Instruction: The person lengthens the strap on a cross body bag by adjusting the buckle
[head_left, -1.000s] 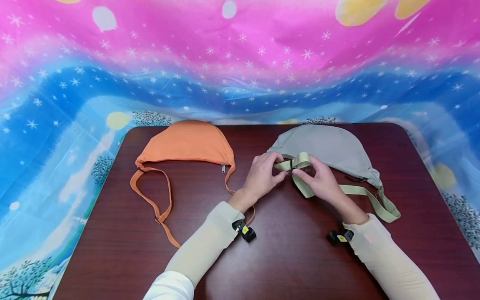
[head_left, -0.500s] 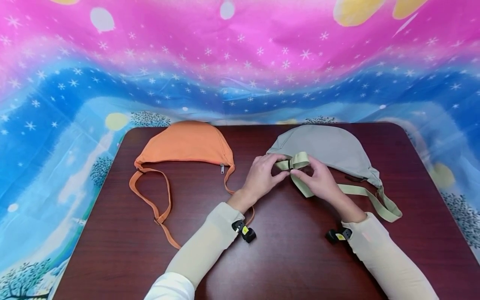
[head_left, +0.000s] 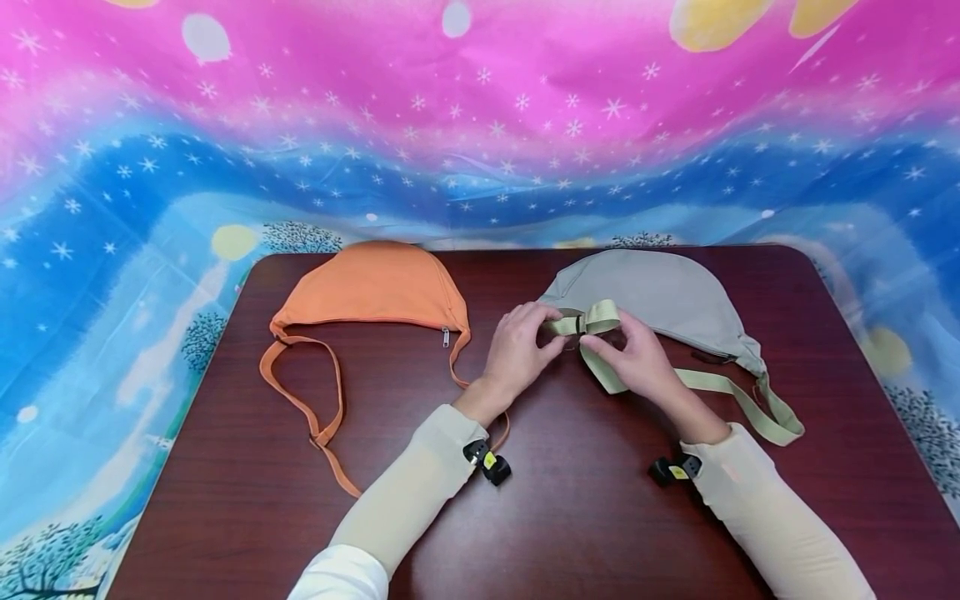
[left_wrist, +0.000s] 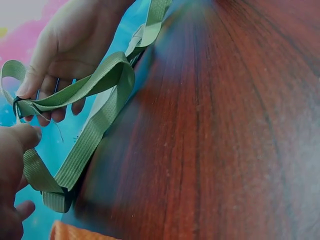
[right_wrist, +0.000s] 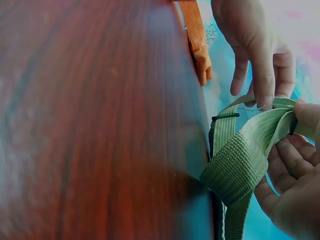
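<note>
A grey-green waist bag (head_left: 645, 287) lies at the right of the table. Its light green webbing strap (head_left: 602, 317) is lifted in front of it and passes through a dark slider buckle (head_left: 580, 324). My left hand (head_left: 517, 354) pinches the strap just left of the slider with thumb and fingers. On the other side, my right hand (head_left: 641, 357) pinches the strap close to the slider, and a loop stands up between its thumb and forefinger. In the left wrist view, a loose thread (left_wrist: 55, 125) hangs from the strap near the right fingertips.
An orange waist bag (head_left: 375, 287) lies at the left, its zipper pull (head_left: 446, 337) hanging at the right end. The orange strap (head_left: 339, 392) curves over the dark red wooden table (head_left: 570, 533), partly beneath the left arm. A printed cloth (head_left: 480, 125) hangs behind.
My left fingers have slid slightly left along the strap, showing more webbing beside the slider. The right hand has barely moved. Both bags lie where they were.
</note>
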